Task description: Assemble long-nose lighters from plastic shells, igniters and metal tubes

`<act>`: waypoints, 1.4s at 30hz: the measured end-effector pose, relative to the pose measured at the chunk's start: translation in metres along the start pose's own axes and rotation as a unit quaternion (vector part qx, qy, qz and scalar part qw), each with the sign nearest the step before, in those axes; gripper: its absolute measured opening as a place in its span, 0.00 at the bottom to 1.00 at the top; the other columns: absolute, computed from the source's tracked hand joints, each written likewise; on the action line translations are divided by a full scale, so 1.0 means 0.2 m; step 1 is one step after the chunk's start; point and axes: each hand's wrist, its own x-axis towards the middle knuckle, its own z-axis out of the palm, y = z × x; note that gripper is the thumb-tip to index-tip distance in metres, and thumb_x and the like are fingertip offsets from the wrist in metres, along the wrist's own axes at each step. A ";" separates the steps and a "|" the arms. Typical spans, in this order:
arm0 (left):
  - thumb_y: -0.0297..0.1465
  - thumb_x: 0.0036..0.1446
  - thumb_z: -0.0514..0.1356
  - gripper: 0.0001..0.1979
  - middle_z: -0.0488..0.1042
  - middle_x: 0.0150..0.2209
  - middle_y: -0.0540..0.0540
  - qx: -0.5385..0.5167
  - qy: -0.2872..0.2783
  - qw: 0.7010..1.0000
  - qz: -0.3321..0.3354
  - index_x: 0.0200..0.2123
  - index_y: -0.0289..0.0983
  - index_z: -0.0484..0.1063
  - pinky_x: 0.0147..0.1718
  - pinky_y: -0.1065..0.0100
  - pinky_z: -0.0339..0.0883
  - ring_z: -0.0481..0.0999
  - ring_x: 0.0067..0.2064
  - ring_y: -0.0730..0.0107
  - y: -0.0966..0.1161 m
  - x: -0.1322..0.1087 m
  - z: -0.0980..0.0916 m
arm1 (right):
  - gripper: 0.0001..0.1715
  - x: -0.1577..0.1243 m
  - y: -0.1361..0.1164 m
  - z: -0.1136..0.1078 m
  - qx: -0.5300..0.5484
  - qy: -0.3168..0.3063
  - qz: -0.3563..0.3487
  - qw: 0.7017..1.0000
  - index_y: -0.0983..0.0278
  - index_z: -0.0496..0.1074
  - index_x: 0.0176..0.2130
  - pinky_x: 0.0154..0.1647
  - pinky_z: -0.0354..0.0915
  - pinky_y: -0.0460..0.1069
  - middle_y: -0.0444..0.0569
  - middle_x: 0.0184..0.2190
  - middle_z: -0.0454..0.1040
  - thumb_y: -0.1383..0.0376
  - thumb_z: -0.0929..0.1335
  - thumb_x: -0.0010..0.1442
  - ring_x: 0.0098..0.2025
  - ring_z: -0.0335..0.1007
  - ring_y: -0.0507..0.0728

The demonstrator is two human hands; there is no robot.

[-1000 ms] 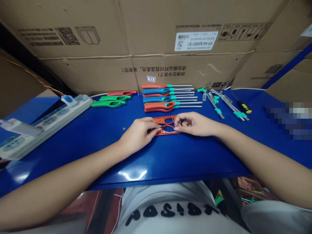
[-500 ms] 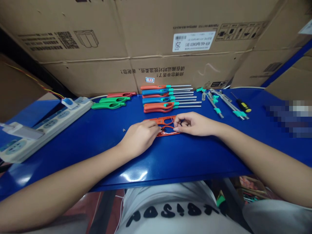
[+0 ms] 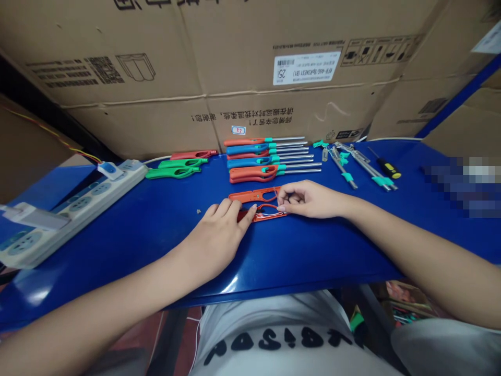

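Observation:
Two orange lighter shell halves lie open on the blue table, one behind the other. The rear shell half (image 3: pixel 250 196) shows its inner face. The front shell half (image 3: pixel 270 217) holds a dark part and a thin white wire (image 3: pixel 268 213). My left hand (image 3: pixel 217 227) grips the front half's left end, thumb pressed near the dark part, fingers covering that end. At the right end, my right hand (image 3: pixel 303 199) has its fingers curled in a pinch on the white wire; the fingertips partly hide the contact. Small metal screws (image 3: pixel 199 211) lie left of my left hand.
Several assembled lighters (image 3: pixel 254 174) lie in a row behind. Green handles (image 3: pixel 178 172) and a power strip (image 3: pixel 86 201) are at left. Metal tubes with teal parts (image 3: pixel 368 167) and a screwdriver (image 3: pixel 389 168) lie at right. A cardboard box (image 3: pixel 156 120) stands behind.
My left hand has shifted left and slightly toward me, its fingers less bunched, uncovering more of the rear shell half. My right hand keeps its pinch. The view has shifted slightly.

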 end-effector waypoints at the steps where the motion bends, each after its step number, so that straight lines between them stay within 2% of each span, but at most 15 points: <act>1: 0.22 0.65 0.51 0.27 0.71 0.49 0.31 -0.001 -0.001 1.000 0.003 0.67 0.33 0.63 0.42 0.54 0.67 0.71 0.49 0.45 -0.01 0.00 0.00 | 0.19 0.00 0.00 0.00 0.002 -0.001 -0.001 1.000 0.64 0.69 0.35 0.24 0.51 0.45 0.37 0.21 0.61 0.51 0.72 0.59 0.22 0.51 0.47; 4: 0.23 0.67 0.51 0.24 0.72 0.49 0.33 -0.039 0.013 0.999 0.009 0.65 0.33 0.66 0.42 0.55 0.68 0.72 0.48 0.49 -0.03 0.03 0.01 | 0.18 0.00 0.00 0.00 -0.004 -0.001 -0.002 1.000 0.64 0.69 0.35 0.24 0.50 0.45 0.38 0.22 0.61 0.52 0.71 0.59 0.23 0.51 0.48; 8: 0.25 0.68 0.54 0.16 0.75 0.44 0.37 -0.146 0.027 0.989 -0.010 0.55 0.33 0.75 0.44 0.57 0.71 0.75 0.46 0.55 -0.06 0.07 0.01 | 0.18 0.00 0.00 -0.01 -0.028 0.005 0.001 1.000 0.64 0.69 0.34 0.24 0.51 0.45 0.38 0.23 0.62 0.52 0.71 0.60 0.23 0.52 0.48; 11: 0.25 0.67 0.54 0.14 0.76 0.43 0.38 -0.190 0.047 0.981 -0.007 0.51 0.33 0.76 0.47 0.57 0.72 0.76 0.46 0.56 -0.07 0.08 0.01 | 0.18 -0.01 0.00 -0.03 -0.046 0.005 -0.002 0.999 0.64 0.70 0.35 0.24 0.51 0.45 0.39 0.23 0.63 0.52 0.70 0.60 0.23 0.52 0.48; 19: 0.27 0.69 0.53 0.18 0.73 0.46 0.36 -0.211 0.081 0.974 0.015 0.59 0.32 0.71 0.49 0.52 0.72 0.74 0.48 0.54 -0.06 0.09 0.05 | 0.15 -0.03 -0.01 -0.05 -0.081 0.002 -0.019 0.997 0.64 0.72 0.35 0.26 0.54 0.46 0.41 0.23 0.65 0.54 0.70 0.61 0.24 0.56 0.49; 24: 0.29 0.71 0.50 0.18 0.73 0.42 0.36 -0.209 0.093 0.973 0.031 0.54 0.31 0.76 0.46 0.54 0.73 0.73 0.44 0.56 -0.06 0.10 0.05 | 0.15 -0.03 -0.01 -0.05 -0.093 0.002 -0.023 0.995 0.64 0.72 0.36 0.26 0.55 0.46 0.41 0.24 0.65 0.54 0.69 0.61 0.25 0.57 0.49; 29: 0.29 0.72 0.48 0.18 0.72 0.42 0.37 -0.165 0.079 0.982 0.032 0.51 0.31 0.77 0.46 0.57 0.72 0.71 0.43 0.59 -0.05 0.11 0.06 | 0.15 -0.02 -0.01 -0.05 -0.085 0.002 -0.022 0.996 0.64 0.72 0.35 0.26 0.54 0.46 0.41 0.24 0.66 0.54 0.70 0.61 0.24 0.57 0.49; 35: 0.29 0.72 0.48 0.18 0.72 0.42 0.37 -0.156 0.073 0.985 0.025 0.52 0.31 0.76 0.45 0.56 0.72 0.71 0.43 0.58 -0.04 0.10 0.06 | 0.15 -0.03 -0.01 -0.05 -0.095 -0.001 -0.032 0.995 0.65 0.71 0.35 0.26 0.55 0.46 0.41 0.23 0.65 0.55 0.69 0.62 0.25 0.57 0.49; 42: 0.28 0.69 0.54 0.16 0.72 0.44 0.39 -0.227 0.076 0.971 0.018 0.56 0.34 0.74 0.49 0.56 0.71 0.71 0.45 0.58 -0.07 0.10 0.05 | 0.14 -0.03 0.00 -0.05 -0.114 0.001 -0.048 0.992 0.65 0.71 0.37 0.26 0.55 0.46 0.40 0.24 0.65 0.55 0.69 0.63 0.25 0.57 0.49</act>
